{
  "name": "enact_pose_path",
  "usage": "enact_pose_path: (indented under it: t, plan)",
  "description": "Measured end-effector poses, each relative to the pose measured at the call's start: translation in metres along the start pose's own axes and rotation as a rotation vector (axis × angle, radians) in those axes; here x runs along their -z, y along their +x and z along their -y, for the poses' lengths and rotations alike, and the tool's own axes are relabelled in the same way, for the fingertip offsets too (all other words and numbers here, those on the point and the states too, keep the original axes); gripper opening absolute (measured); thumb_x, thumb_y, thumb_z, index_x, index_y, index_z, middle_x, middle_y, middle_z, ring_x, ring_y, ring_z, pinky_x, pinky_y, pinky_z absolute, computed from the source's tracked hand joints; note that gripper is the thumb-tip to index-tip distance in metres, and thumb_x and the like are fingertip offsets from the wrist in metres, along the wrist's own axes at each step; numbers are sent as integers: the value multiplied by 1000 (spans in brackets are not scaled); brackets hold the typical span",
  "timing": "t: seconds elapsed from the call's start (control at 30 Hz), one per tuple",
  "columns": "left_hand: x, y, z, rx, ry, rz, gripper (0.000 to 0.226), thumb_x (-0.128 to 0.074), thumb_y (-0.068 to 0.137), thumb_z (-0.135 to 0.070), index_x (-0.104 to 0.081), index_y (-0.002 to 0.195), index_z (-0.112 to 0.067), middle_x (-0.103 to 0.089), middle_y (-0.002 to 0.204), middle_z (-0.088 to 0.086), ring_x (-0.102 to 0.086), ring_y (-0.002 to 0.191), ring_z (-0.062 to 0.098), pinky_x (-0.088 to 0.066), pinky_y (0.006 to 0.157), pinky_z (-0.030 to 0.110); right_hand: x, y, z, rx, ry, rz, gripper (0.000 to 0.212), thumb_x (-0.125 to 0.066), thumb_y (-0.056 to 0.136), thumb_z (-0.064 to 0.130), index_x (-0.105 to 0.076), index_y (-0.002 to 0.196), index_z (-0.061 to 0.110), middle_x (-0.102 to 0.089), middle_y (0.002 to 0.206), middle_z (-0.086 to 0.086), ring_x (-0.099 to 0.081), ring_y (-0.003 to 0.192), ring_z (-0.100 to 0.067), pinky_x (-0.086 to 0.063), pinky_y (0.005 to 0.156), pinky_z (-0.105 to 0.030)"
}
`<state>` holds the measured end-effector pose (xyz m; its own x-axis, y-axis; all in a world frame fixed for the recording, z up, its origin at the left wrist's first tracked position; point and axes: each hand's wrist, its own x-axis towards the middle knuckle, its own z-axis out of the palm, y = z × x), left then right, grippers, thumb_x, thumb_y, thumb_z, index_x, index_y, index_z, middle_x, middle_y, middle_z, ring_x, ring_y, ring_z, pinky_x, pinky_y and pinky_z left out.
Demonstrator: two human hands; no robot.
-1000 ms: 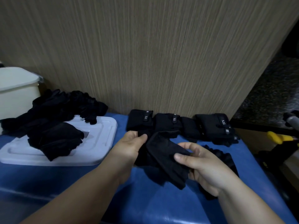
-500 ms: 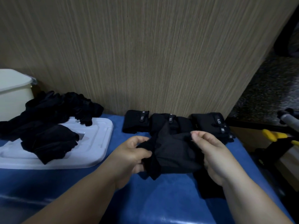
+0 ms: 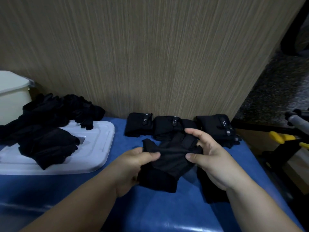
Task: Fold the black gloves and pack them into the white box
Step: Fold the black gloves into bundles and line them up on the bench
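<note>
- Glove [image 3: 172, 159], black, spans both grips over the blue bench [image 3: 155, 210].
- Left grip [image 3: 135, 162] pinches its left edge.
- Right grip [image 3: 211, 158] pinches its right edge.
- Folded gloves [image 3: 173, 125] lie just beyond.

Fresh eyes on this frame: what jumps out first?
Dead centre, the left hand and right hand grip a black glove between them over the blue table. Behind it, a row of folded gloves lines the foot of the wood-grain wall. At left, a heap of loose gloves spills over a white lid.
</note>
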<state>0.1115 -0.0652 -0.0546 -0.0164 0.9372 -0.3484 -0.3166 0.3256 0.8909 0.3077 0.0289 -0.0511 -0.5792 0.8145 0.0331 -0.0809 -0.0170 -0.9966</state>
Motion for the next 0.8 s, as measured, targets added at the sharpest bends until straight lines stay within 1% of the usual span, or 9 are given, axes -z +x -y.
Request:
enact_pose_path:
  t: [0.03,0.1,0.23,0.33,0.4,0.53,0.67,0.73,0.8]
  plan:
    - [0,0,0,0,-20,20,55,-75,71,-13,-58,123,-3,-69,114,17,-66,105,32,-56,85,40,0,0,0,10,14,13,62,-55,80,-22,-59,122,24,-69,107,-8,-66,99,-20,-53,79,-26]
    - [-1,0,-1,1,-42,68,57,-68,71,-11,-53,126,-3,-67,117,17,-65,107,32,-56,87,43,0,0,-2,21,21,35,63,-60,78,-19,-60,122,26,-68,112,-8,-64,104,-21,-52,82,-26]
    - [-2,-2,0,27,-110,156,49,-67,82,-27,-59,126,-7,-65,123,14,-62,114,28,-50,97,43,-4,0,-4,-1,27,57,65,-63,69,-4,-58,125,28,-66,118,-7,-62,111,-21,-51,86,-27]
    - [-3,0,3,1,-68,43,50,-72,78,-25,-62,120,-1,-68,116,16,-65,108,30,-52,93,38,-9,0,-6,-34,52,22,76,-76,70,-3,-48,133,29,-67,109,-8,-66,103,-21,-54,81,-28]
    - [-4,2,5,-30,-93,-37,48,-73,76,-19,-62,119,1,-69,113,18,-66,106,31,-51,93,39,-13,-1,-6,-77,119,-19,84,-74,68,4,-38,139,28,-69,103,-9,-68,99,-20,-55,76,-28]
    - [-8,1,5,-77,-227,-55,45,-69,78,-17,-61,119,0,-68,114,19,-66,107,31,-51,88,39,-22,-4,-4,-141,140,-13,100,-72,65,5,-21,144,38,-68,112,-18,-69,101,-25,-57,73,-33]
    - [-13,1,4,-47,-297,-21,38,-61,86,-23,-64,118,-3,-68,114,17,-66,107,31,-50,92,43,-23,-4,-8,-100,-2,-19,95,-68,75,-6,-23,140,47,-72,105,-13,-68,102,-26,-55,85,-38]
    - [-12,6,6,-73,-325,-117,35,-61,85,-14,-61,116,1,-70,108,20,-68,100,33,-55,83,41,-22,-4,-8,-76,-63,-21,87,-63,82,-9,-29,139,47,-72,106,-11,-68,103,-26,-52,91,-42]
    - [-9,11,8,-99,-264,-243,23,-60,89,-6,-60,110,1,-71,102,21,-69,93,32,-57,75,39,-21,-4,-8,-60,-196,-32,79,-63,86,-4,-33,138,49,-73,107,-3,-67,105,-21,-51,96,-43]
